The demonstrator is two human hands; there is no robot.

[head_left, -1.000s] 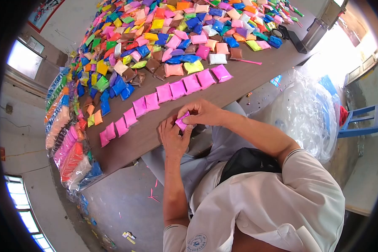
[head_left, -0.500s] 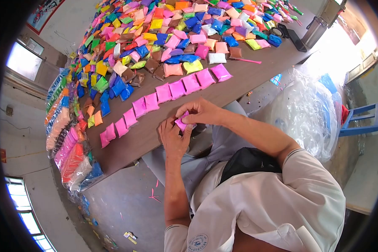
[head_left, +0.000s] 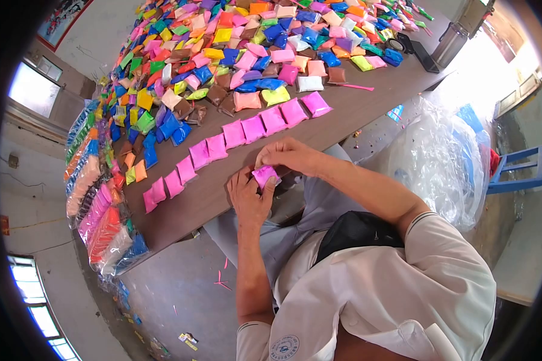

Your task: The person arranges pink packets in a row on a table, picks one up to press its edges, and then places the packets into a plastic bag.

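Over the table's near edge, my left hand (head_left: 249, 195) grips a small pink packet (head_left: 265, 175), its thumb along the packet's lower right side. My right hand (head_left: 288, 155) is closed, fingertips pinched at the upper edge of that same packet; the exact contact is partly hidden by the fingers. Just beyond both hands, a slanting row of similar pink packets (head_left: 253, 128) lies on the brown table (head_left: 325, 123), running from lower left to upper right.
A large heap of colourful packets (head_left: 223, 57) covers the far side of the table. Bags of sorted packets (head_left: 93, 198) line its left end. A metal flask (head_left: 451, 45) and a black phone-like object (head_left: 426, 57) stand at the right. Clear plastic (head_left: 433, 162) and a blue stool (head_left: 517, 170) are beyond.
My right hand's fingers have shifted slightly up off the packet's face to its upper edge, so more of the pink packet shows. My left hand stays in place around it.
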